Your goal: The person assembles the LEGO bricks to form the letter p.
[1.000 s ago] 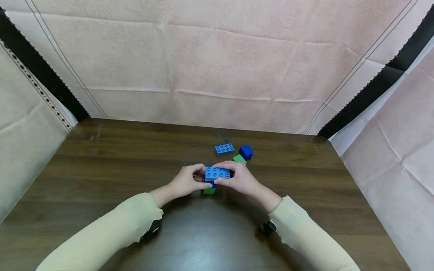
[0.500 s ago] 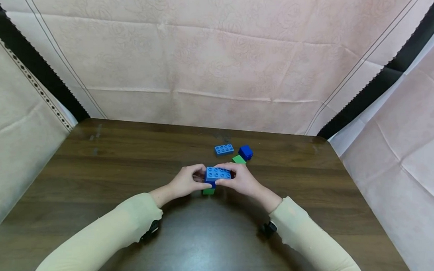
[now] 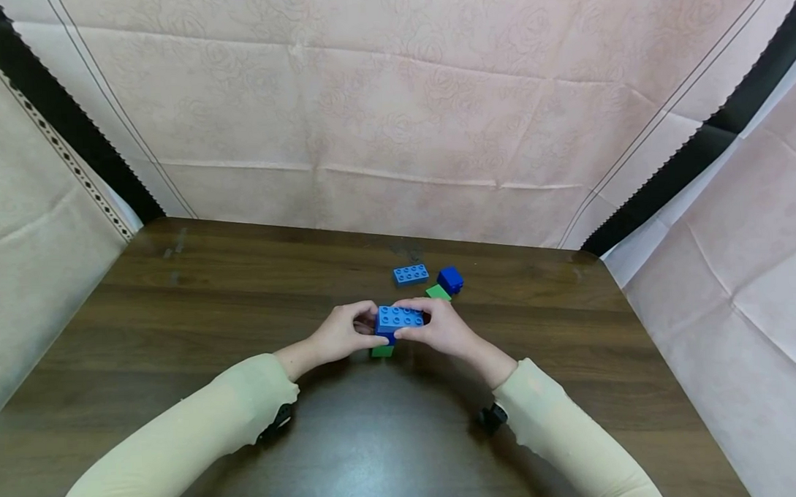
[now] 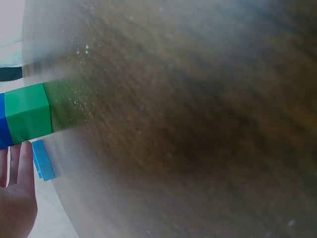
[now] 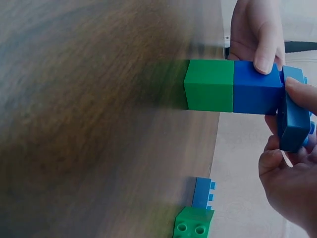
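Observation:
Midway across the table stands a small stack: a green block (image 5: 210, 87) at the bottom, a dark blue block (image 5: 253, 90) on it, and a light blue eight-stud brick (image 3: 400, 318) at the top. My left hand (image 3: 338, 331) grips the dark blue block, its thumb pressed on the near side. With my right hand (image 3: 443, 329) I pinch the light blue brick between thumb and fingers. In the right wrist view this brick looks slightly tilted, overhanging the dark blue block toward my right hand. The far fingers are partly hidden in the head view.
Behind the stack, on the brown wooden table (image 3: 254, 283), lie another light blue brick (image 3: 411, 275), a second dark blue block (image 3: 450, 279) and another green block (image 3: 439, 292). Pale cloth (image 3: 393, 117) hangs behind the table and at both sides.
The light blue brick and my right fingers have shifted very slightly to the right since one second ago. My left hand keeps its grip in the same place.

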{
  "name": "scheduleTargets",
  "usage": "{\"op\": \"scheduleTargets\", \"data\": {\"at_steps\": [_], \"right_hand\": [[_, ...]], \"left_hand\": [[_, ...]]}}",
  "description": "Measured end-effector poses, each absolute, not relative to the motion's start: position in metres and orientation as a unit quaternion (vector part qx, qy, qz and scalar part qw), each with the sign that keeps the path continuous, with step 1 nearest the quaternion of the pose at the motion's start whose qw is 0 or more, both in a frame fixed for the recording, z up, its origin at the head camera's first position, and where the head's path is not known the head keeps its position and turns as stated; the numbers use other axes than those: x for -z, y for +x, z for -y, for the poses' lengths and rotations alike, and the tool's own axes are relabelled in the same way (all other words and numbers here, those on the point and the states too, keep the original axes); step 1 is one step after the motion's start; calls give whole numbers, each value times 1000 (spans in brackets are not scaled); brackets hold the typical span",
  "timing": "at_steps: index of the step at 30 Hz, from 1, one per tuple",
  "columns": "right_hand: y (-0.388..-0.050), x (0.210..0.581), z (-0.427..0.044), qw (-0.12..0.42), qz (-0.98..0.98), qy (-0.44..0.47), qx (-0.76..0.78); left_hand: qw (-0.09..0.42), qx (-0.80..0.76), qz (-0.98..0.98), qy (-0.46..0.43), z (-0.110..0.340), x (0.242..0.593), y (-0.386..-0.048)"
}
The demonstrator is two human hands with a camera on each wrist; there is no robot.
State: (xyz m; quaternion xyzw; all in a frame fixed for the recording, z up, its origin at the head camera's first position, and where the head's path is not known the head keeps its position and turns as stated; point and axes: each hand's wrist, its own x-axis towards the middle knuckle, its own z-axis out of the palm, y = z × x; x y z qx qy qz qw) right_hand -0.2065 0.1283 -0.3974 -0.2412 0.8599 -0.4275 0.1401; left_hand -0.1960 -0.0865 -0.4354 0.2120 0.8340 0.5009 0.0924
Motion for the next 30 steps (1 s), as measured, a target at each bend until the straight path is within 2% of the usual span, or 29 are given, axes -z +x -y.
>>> {"op": "scheduleTargets", "data": {"at_steps": [10,21,30], "right_hand": [[-210,394,-128,174,-854,-212,442],[-204,391,-126,117,-880,-274,370],[-211,396,-125,107,-870,-326,354]], "left_hand": [[90,-501,-834,214,85,435,-196],[83,-497,-834,226,86,433,-195],[90,-501,-834,215,86,436,-197]]}}
